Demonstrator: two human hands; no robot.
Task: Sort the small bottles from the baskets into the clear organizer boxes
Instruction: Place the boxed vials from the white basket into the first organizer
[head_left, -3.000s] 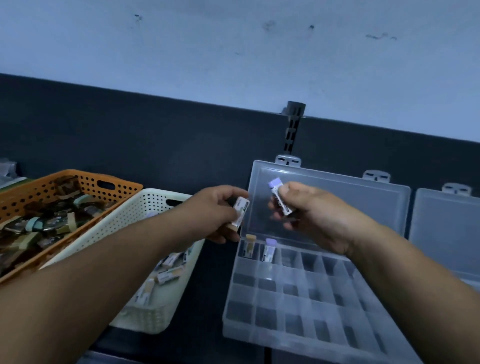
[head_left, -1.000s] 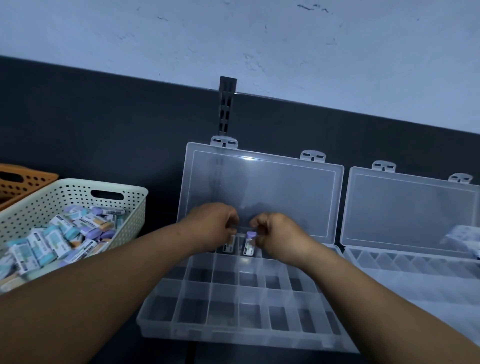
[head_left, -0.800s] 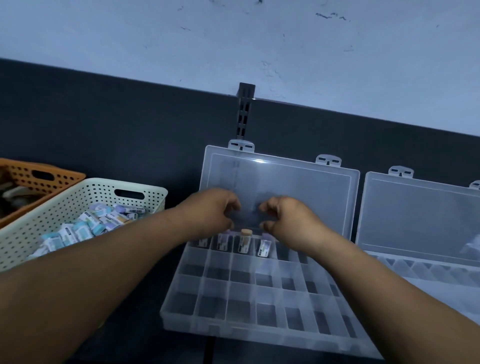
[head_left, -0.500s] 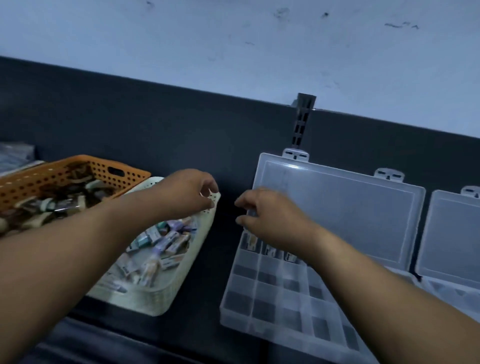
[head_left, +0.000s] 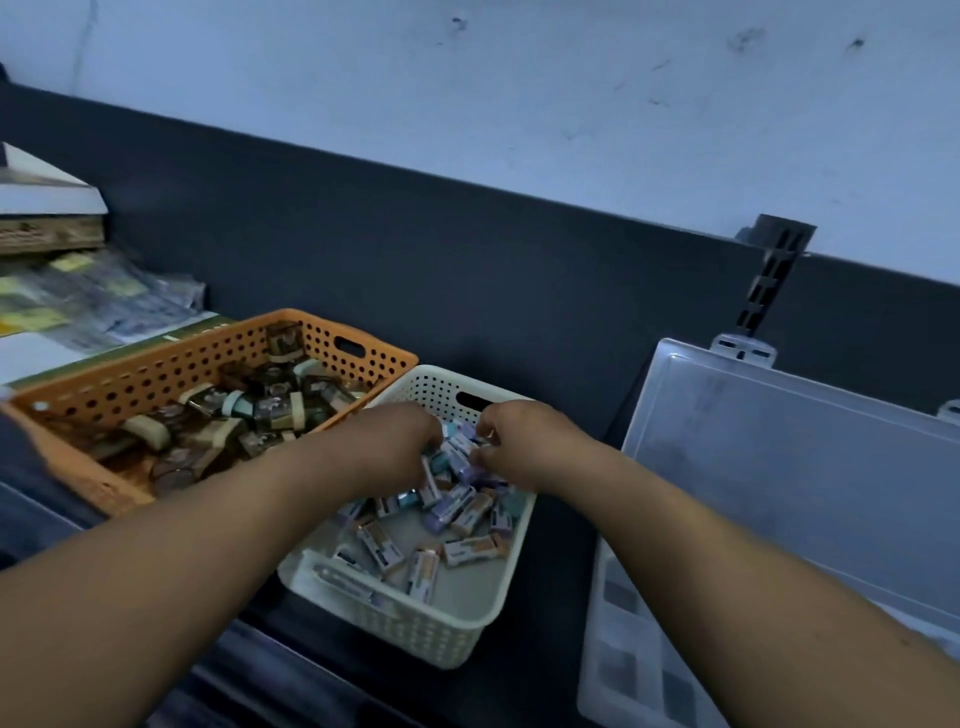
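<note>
Both hands down in the white basket (head_left: 441, 644), in its far half. Left hand (head_left: 395, 449) and right hand (head_left: 524, 447) sit close together, fingers curled into the heap of small bottles (head_left: 467, 509). Fingertips buried, so I cannot tell whether either grip has closed on a bottle or is only raking.

Orange basket (head_left: 130, 374) lies just left, touching the white one, untouched. Organizer box (head_left: 779, 493) stands open to the right on the worktop (head_left: 556, 597); no bottles visible in the compartments in view.

Risks, as I judge them:
- Bottles lie loose and crosswise, so a blind pinch may catch two, or clip one by its cap and drop it on the way across.
- Both forearms cross the near rim, so lifting out fast could tip the light basket.
</note>
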